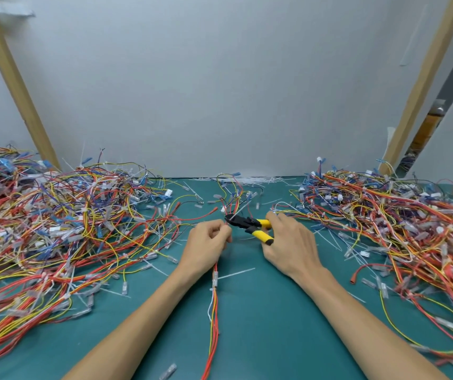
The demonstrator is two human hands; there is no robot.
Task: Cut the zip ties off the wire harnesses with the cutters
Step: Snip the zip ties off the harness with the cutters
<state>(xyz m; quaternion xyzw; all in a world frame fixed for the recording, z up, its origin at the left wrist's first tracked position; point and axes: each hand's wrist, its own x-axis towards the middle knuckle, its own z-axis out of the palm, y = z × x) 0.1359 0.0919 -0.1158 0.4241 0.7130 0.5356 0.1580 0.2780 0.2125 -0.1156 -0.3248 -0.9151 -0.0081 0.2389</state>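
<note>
My left hand (pixel 208 242) grips a wire harness (pixel 214 311) of red, yellow and white wires that trails down the middle of the green mat toward me. My right hand (pixel 288 242) holds yellow-handled cutters (pixel 250 225) with black jaws. The jaws point left and sit at the harness just above my left fingers, where a thin white zip tie (pixel 243 208) sticks up. The handles are spread a little. A cut white zip tie (pixel 236 273) lies on the mat between my wrists.
A big tangle of harnesses (pixel 55 223) covers the left of the green mat (pixel 274 338); another pile (pixel 398 229) fills the right. Loose cut ties (pixel 252 180) lie along the grey back wall. Wooden posts (pixel 17 86) stand at both sides.
</note>
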